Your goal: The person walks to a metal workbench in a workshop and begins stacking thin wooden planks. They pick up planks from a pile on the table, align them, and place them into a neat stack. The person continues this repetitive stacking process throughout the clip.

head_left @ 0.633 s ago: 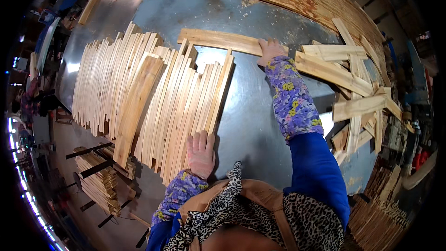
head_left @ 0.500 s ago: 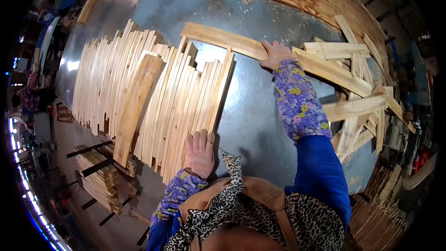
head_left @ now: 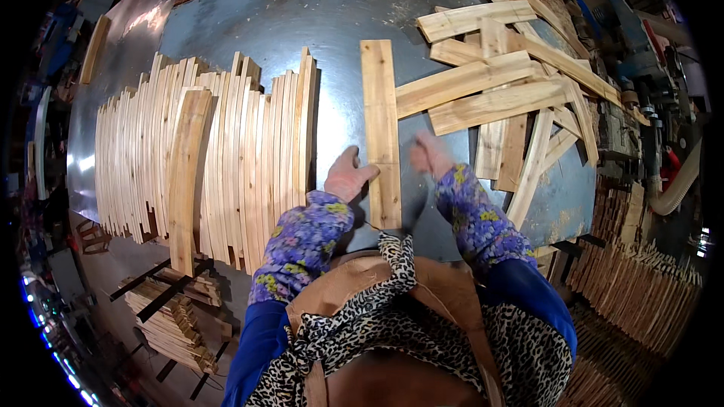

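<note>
Left hand [head_left: 350,175] spread at board [head_left: 379,105], right hand [head_left: 431,154] blurred, apart from it

No readable text, labels, brands, numbers or signs on my head feed. Out toward the rim, detail's too small and blurred for me to make out any.

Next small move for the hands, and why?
Probably bring the right hand in to the right edge of the flat board between the hands: the left hand is at its left edge, while the right one looks clear of it.
</note>
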{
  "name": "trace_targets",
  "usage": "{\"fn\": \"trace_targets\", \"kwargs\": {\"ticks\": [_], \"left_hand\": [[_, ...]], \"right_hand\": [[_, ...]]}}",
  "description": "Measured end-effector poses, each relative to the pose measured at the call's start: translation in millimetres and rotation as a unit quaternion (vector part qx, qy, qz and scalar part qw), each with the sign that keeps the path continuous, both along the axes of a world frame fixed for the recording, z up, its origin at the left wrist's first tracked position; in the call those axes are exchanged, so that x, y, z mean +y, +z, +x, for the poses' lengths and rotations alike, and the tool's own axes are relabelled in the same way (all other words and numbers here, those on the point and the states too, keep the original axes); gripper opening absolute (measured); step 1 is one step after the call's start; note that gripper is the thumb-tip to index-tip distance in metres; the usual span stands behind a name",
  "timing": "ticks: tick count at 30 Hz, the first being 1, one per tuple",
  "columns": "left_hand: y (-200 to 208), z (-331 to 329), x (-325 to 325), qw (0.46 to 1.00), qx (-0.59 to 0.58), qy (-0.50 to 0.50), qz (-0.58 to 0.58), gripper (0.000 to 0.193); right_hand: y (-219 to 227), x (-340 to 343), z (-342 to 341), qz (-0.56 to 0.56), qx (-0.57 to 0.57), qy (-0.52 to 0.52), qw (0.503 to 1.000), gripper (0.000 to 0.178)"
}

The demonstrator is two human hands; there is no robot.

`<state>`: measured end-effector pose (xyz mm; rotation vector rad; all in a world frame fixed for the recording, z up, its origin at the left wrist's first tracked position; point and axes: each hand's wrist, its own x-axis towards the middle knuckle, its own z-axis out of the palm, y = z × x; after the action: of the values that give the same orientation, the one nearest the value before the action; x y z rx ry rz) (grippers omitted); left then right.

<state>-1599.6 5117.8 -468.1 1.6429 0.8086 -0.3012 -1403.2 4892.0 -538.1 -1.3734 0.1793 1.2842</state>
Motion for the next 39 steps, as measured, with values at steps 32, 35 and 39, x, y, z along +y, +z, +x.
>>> {"fn": "trace_targets", "kwargs": {"ticks": [32,35,39], "left_hand": [[38,-100,-16,0.82,0.076,-0.139,0.55,0.076],[51,-104,-13,0.816,0.12,-0.154,0.544,0.075],[65,-84,-24,0.832,0.128,-0.147,0.519,0.075]], "right_hand": [[71,57,-225,0.062,-0.512,0.462,0.722,0.047],[97,11,-113,-0.084,-0.655,0.296,0.691,0.051],[82,-111,58,-0.41,-0.689,0.301,0.517,0.096]]}}
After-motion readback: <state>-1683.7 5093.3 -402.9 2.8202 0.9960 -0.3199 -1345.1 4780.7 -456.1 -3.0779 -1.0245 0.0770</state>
